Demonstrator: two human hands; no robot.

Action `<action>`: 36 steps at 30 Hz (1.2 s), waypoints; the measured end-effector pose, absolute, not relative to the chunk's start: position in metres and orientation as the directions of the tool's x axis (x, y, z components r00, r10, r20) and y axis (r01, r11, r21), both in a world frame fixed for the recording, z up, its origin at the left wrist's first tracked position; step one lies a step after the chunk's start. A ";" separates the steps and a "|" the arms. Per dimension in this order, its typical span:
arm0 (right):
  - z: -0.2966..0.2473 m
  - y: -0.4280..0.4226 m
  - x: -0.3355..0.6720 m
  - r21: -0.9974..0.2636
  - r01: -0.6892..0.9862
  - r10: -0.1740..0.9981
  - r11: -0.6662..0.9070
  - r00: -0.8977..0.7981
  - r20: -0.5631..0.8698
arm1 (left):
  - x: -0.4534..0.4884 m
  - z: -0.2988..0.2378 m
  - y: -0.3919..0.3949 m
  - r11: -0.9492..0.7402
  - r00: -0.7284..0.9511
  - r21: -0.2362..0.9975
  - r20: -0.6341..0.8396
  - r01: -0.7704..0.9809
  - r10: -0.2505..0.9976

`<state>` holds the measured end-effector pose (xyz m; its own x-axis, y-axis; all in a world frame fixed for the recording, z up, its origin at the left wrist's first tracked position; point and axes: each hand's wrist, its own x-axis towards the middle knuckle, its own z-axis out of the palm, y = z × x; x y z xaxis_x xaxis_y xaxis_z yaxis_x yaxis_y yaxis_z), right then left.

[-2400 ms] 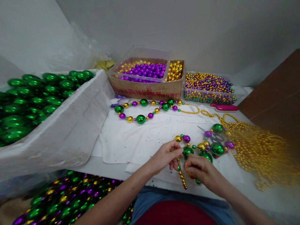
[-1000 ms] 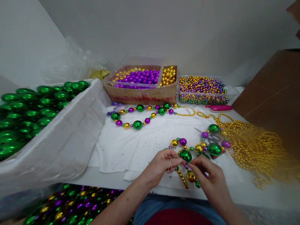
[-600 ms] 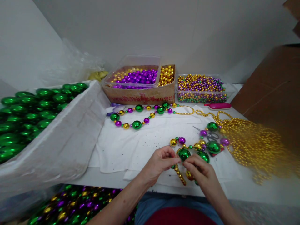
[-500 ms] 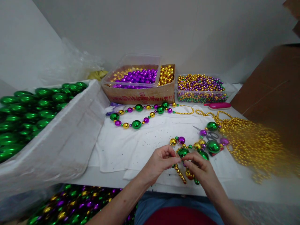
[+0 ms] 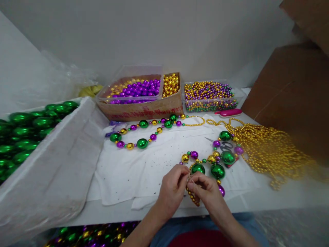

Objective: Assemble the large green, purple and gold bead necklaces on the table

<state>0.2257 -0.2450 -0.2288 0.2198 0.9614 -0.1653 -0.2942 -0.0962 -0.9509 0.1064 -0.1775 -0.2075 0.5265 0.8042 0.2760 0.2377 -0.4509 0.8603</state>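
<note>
My left hand [image 5: 172, 188] and my right hand [image 5: 207, 188] meet at the front of the white cloth [image 5: 133, 178]. Both are closed, pinching a thin string [image 5: 190, 178] between the fingertips. The string belongs to a bead necklace [image 5: 228, 157] with large green, purple and gold beads, which curves away behind and right of the hands. A short run of small gold beads [image 5: 192, 196] hangs below the fingers. Part of the necklace is hidden by my right hand. Farther back lies a second bead necklace [image 5: 142, 143] in a loop, with small gold beads at its right end.
On the left stands a white foam box [image 5: 59, 164] of green beads. Behind are a carton [image 5: 144, 111] and a clear tub [image 5: 210, 103] of small beads. Scissors [image 5: 226, 145], a pink-handled tool [image 5: 230, 112] and a heap of gold bead strands [image 5: 272, 147] lie right.
My hands have come closer together, the right one moving left to the left fingertips. The whole view has shifted slightly. The looped necklace stays in place on the cloth.
</note>
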 end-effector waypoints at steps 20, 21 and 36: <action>-0.219 -0.239 0.221 -0.833 -0.541 0.957 -0.111 0.168 -0.237 | 0.116 -0.197 -0.185 0.030 0.371 0.997 -0.001 -0.072 0.929; -0.219 -0.238 0.223 -0.804 -0.581 0.955 -0.130 0.145 -0.259 | 0.116 -0.198 -0.184 0.027 0.375 0.997 0.000 -0.067 0.927; -0.212 -0.240 0.252 -0.370 -0.906 0.934 -0.208 -0.073 -0.349 | 0.094 -0.193 -0.177 0.375 0.555 0.876 -0.158 -0.303 0.817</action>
<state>0.2515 -0.2402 -0.2120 -0.0726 0.9344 -0.3487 -0.9056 -0.2082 -0.3696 0.0937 -0.1766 -0.1934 0.5549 0.8168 -0.1581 -0.3026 0.3752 0.8761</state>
